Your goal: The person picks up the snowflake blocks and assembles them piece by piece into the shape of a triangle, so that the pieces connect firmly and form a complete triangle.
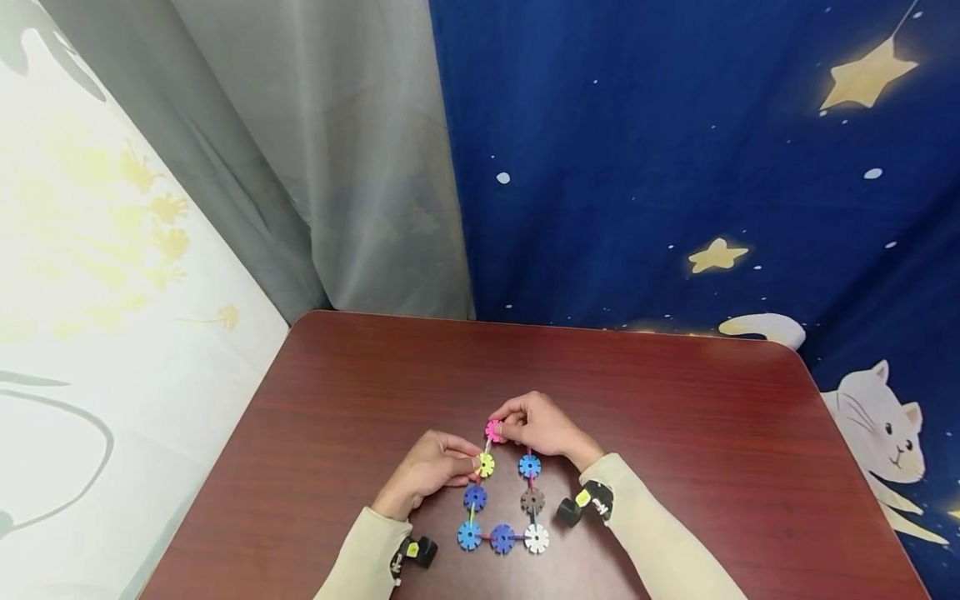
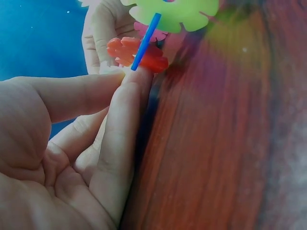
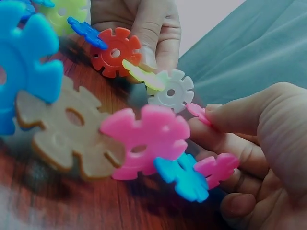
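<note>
A chain of slotted snowflake discs forms a loop on the table. Near its top, my right hand (image 1: pixel 543 425) pinches a pink snowflake disc (image 3: pixel 197 114) between thumb and index finger; it joins a whitish disc (image 3: pixel 178 101). My left hand (image 1: pixel 427 468) pinches a yellow snowflake disc (image 1: pixel 487 472), beside an orange-red disc (image 3: pixel 106 63) in the right wrist view. Under my right fingers hangs the loop's other end, a second pink disc (image 3: pixel 223 168) joined to a light blue one (image 3: pixel 182 177). In the left wrist view, my fingertips partly hide the held disc.
The loop's lower side holds a light blue disc (image 1: pixel 469 543), a dark blue disc (image 1: pixel 503 547) and a white disc (image 1: pixel 536 547). A brown disc (image 1: pixel 532 508) is on its right side. Beyond the reddish wooden table (image 1: pixel 637 375) hang grey and blue curtains (image 1: pixel 600 167).
</note>
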A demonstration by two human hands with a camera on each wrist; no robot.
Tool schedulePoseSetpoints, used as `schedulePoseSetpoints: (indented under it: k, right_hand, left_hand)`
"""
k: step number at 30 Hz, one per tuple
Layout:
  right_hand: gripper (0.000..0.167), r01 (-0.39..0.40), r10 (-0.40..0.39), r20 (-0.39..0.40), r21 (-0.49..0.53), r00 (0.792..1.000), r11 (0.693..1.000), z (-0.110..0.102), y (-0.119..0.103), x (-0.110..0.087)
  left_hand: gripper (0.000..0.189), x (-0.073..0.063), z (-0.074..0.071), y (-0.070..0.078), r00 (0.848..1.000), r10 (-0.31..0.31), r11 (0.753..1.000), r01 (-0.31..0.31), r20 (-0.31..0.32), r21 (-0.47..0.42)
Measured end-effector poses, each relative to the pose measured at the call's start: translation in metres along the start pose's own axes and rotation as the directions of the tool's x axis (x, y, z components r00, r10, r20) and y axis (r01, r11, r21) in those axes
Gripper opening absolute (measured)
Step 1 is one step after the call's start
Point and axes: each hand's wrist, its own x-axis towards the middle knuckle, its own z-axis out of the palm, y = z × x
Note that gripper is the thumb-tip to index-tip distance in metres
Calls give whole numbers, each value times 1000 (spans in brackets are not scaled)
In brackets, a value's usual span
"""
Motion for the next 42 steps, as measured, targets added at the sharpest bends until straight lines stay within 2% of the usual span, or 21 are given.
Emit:
schedulePoseSetpoints:
  k: [10, 30, 37, 42]
  right_hand:
    - [12, -22, 22, 3, 14, 1000, 1000, 4, -2, 1]
    - [11, -33, 34, -13, 50, 999, 998, 11, -7, -2]
    - [10, -19, 18, 5, 80, 1000, 997, 13, -3, -2]
    - [11, -13, 13, 0, 101, 1000, 995, 12, -1, -3]
  left_hand:
    - [23, -3, 1, 6, 1000, 11, 1000, -11, -21, 4]
    - [16, -5, 4, 1, 995, 19, 1000, -20, -101, -14]
    - [15, -4, 3, 0, 995, 13, 1000, -13, -103, -2]
    - [20, -4, 4, -3, 996, 55, 998, -51, -76, 45]
